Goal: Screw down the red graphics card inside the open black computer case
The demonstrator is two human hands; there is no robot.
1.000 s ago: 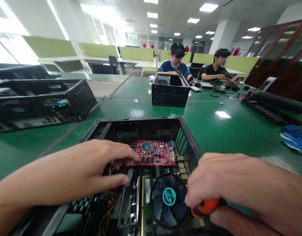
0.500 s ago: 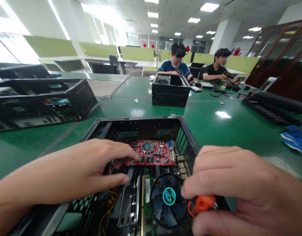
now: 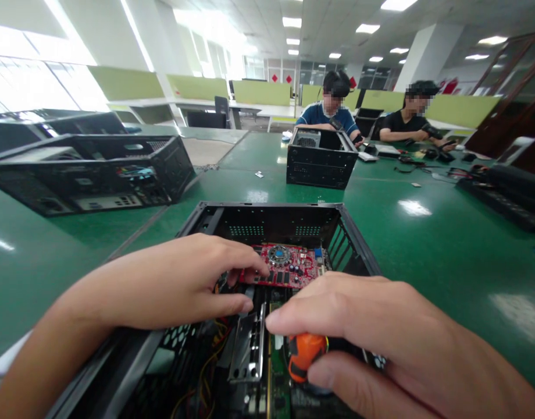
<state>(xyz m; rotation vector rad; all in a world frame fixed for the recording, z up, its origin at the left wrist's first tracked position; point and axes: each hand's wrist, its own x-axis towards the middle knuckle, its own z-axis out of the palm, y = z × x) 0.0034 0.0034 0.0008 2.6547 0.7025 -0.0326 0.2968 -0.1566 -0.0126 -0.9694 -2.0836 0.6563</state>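
Note:
In front of me lies an opened computer case (image 3: 280,218) with its inside facing up. My left hand (image 3: 215,285) reaches over its left side, thumb apart from the fingers. Its fingertips are at the left end of a red graphics card (image 3: 293,262) with a small round fan; whether they press on it I cannot tell. My right hand (image 3: 372,331) is closed around the orange and black handle of a screwdriver (image 3: 309,356), over the CPU fan. The screwdriver's shaft is out of sight, and the hand covers most of that fan. A metal drive bracket (image 3: 249,346) lies below my left thumb.
Another computer case (image 3: 93,180) lies on the green table (image 3: 232,186) at the left. A smaller case (image 3: 320,160) stands farther back. Two people (image 3: 328,113) sit at the far side, with cables and parts near them. A long black part (image 3: 507,195) lies at the right.
My right hand has moved left with the screwdriver, from the right edge of the CPU fan to over it. My left hand keeps its place at the graphics card. The view has turned slightly left.

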